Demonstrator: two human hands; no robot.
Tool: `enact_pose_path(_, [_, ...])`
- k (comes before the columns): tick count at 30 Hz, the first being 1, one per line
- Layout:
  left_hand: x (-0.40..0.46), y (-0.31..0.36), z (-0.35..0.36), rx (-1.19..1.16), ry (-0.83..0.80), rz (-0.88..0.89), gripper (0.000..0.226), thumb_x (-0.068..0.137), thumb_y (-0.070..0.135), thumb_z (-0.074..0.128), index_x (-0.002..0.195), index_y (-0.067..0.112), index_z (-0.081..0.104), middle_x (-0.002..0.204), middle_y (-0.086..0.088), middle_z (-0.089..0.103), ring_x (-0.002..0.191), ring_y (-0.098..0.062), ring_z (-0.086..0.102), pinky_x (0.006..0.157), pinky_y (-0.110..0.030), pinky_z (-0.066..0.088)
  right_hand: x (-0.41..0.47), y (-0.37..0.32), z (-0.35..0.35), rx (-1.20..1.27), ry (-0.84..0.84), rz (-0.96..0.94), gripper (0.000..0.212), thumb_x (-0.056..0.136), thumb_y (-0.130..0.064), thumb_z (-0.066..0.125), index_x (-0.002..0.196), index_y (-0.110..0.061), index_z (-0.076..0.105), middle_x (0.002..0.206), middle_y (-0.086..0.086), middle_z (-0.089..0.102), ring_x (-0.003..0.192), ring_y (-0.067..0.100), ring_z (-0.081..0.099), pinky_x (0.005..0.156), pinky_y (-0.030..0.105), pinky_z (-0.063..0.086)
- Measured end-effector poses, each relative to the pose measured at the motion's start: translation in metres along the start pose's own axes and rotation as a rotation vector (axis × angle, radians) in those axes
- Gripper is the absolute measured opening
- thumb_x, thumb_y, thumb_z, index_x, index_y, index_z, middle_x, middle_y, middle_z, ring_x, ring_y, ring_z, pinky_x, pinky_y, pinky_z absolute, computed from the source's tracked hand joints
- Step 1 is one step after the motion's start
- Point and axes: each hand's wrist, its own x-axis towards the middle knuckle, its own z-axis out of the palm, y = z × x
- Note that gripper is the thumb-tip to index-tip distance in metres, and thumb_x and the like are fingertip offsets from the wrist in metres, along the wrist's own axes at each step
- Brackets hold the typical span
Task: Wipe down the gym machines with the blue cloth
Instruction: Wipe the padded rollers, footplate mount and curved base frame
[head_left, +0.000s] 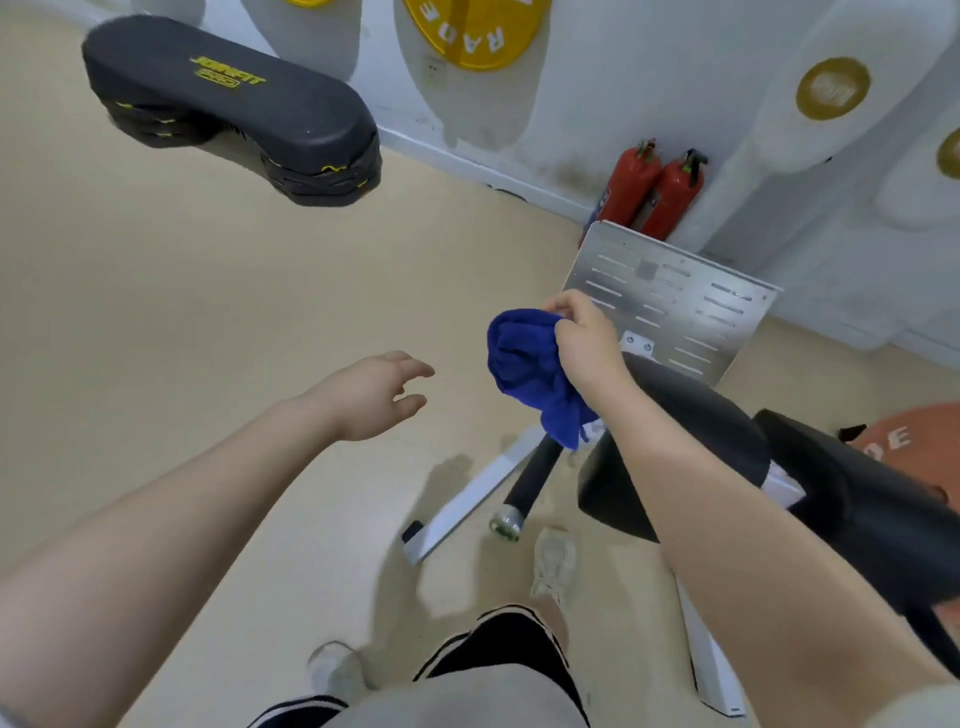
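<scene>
The gym machine (691, 447), with its black pads and metal footplate (670, 296), shows no sign of wiping yet; most of the job seems left. The right hand (584, 332) pinches the bunched blue cloth (524, 364) in mid-air above the machine's floor frame. The left hand (374, 395) hangs relaxed, empty.

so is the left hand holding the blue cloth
No, the blue cloth hangs bunched from the right hand, while the left hand is open and holds nothing.

One blue cloth (524, 364), two fire extinguishers (649, 189), one black step platform (234, 104).
</scene>
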Motion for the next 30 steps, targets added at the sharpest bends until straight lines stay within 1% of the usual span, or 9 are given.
enact_pose_path(2, [-0.020, -0.023, -0.002, 0.000, -0.042, 0.028, 0.042, 0.096, 0.027, 0.044, 0.137, 0.021, 0.041, 0.140, 0.005, 0.039, 0.111, -0.015, 0.054, 0.093, -0.026, 0.041, -0.011, -0.007, 0.028, 0.018, -0.039, 0.078, 0.028, 0.080, -0.002, 0.035, 0.098, -0.018, 0.049, 0.096, 0.005, 0.058, 0.080, 0.019, 0.052, 0.061, 0.028, 0.039])
enact_pose_path(5, [-0.021, -0.050, -0.011, 0.039, -0.094, 0.060, 0.042, 0.096, 0.026, 0.044, 0.137, 0.021, 0.041, 0.140, 0.005, 0.038, 0.112, -0.015, 0.053, 0.093, -0.026, 0.040, -0.018, -0.011, 0.057, 0.072, -0.065, 0.159, 0.023, 0.080, -0.005, 0.041, 0.099, -0.017, 0.048, 0.094, 0.001, 0.056, 0.079, 0.017, 0.052, 0.060, 0.026, 0.038])
enact_pose_path(13, [0.047, -0.074, -0.063, 0.097, -0.159, 0.207, 0.049, 0.096, 0.024, 0.045, 0.143, 0.022, 0.031, 0.139, 0.001, 0.041, 0.110, -0.017, 0.054, 0.091, -0.026, 0.041, 0.032, 0.000, 0.077, 0.118, 0.131, 0.392, 0.016, 0.082, -0.002, 0.044, 0.090, -0.013, 0.052, 0.086, 0.004, 0.056, 0.073, 0.017, 0.051, 0.063, 0.028, 0.040])
enact_pose_path(15, [0.083, -0.080, -0.088, 0.089, -0.135, 0.233, 0.051, 0.095, 0.023, 0.046, 0.143, 0.023, 0.029, 0.138, 0.001, 0.042, 0.108, -0.017, 0.055, 0.092, -0.026, 0.041, 0.068, -0.001, 0.079, 0.195, 0.160, 0.443, 0.022, 0.082, 0.001, 0.043, 0.086, -0.018, 0.053, 0.084, 0.003, 0.057, 0.073, 0.017, 0.052, 0.060, 0.026, 0.040])
enact_pose_path(18, [0.156, -0.078, -0.129, 0.101, -0.131, 0.236, 0.049, 0.095, 0.024, 0.046, 0.142, 0.022, 0.032, 0.138, 0.001, 0.043, 0.106, -0.016, 0.057, 0.095, -0.028, 0.041, 0.139, -0.010, 0.073, 0.271, 0.222, 0.472, 0.031, 0.080, 0.005, 0.040, 0.097, -0.015, 0.057, 0.083, 0.002, 0.057, 0.077, 0.020, 0.052, 0.061, 0.026, 0.041])
enact_pose_path(22, [0.263, -0.046, -0.180, 0.213, -0.231, 0.313, 0.043, 0.097, 0.026, 0.044, 0.139, 0.019, 0.039, 0.137, 0.000, 0.043, 0.110, -0.017, 0.056, 0.097, -0.029, 0.041, 0.217, -0.033, 0.037, 0.280, 0.309, 0.435, 0.021, 0.084, -0.005, 0.041, 0.099, -0.004, 0.055, 0.087, 0.004, 0.057, 0.076, 0.020, 0.049, 0.069, 0.033, 0.044])
enact_pose_path(25, [0.330, -0.016, -0.206, 0.304, -0.269, 0.413, 0.043, 0.097, 0.026, 0.042, 0.139, 0.019, 0.039, 0.138, -0.001, 0.043, 0.117, -0.019, 0.051, 0.099, -0.028, 0.038, 0.250, -0.036, 0.009, 0.312, 0.396, 0.432, 0.016, 0.090, -0.008, 0.041, 0.088, -0.019, 0.052, 0.090, 0.002, 0.058, 0.079, 0.019, 0.053, 0.074, 0.036, 0.048])
enact_pose_path(27, [0.367, 0.003, -0.215, 0.330, -0.311, 0.476, 0.043, 0.097, 0.025, 0.042, 0.139, 0.018, 0.039, 0.138, -0.002, 0.044, 0.117, -0.020, 0.050, 0.098, -0.027, 0.036, 0.262, -0.033, -0.006, 0.341, 0.428, 0.429, 0.015, 0.093, -0.007, 0.040, 0.089, -0.019, 0.048, 0.088, 0.000, 0.056, 0.081, 0.018, 0.054, 0.070, 0.031, 0.045])
enact_pose_path(30, [0.419, 0.031, -0.220, 0.383, -0.404, 0.579, 0.043, 0.096, 0.024, 0.043, 0.138, 0.016, 0.040, 0.137, -0.004, 0.045, 0.114, -0.021, 0.052, 0.097, -0.026, 0.036, 0.276, -0.023, -0.023, 0.392, 0.520, 0.492, 0.017, 0.096, -0.006, 0.038, 0.091, -0.021, 0.046, 0.087, -0.008, 0.052, 0.080, 0.007, 0.051, 0.067, 0.021, 0.042])
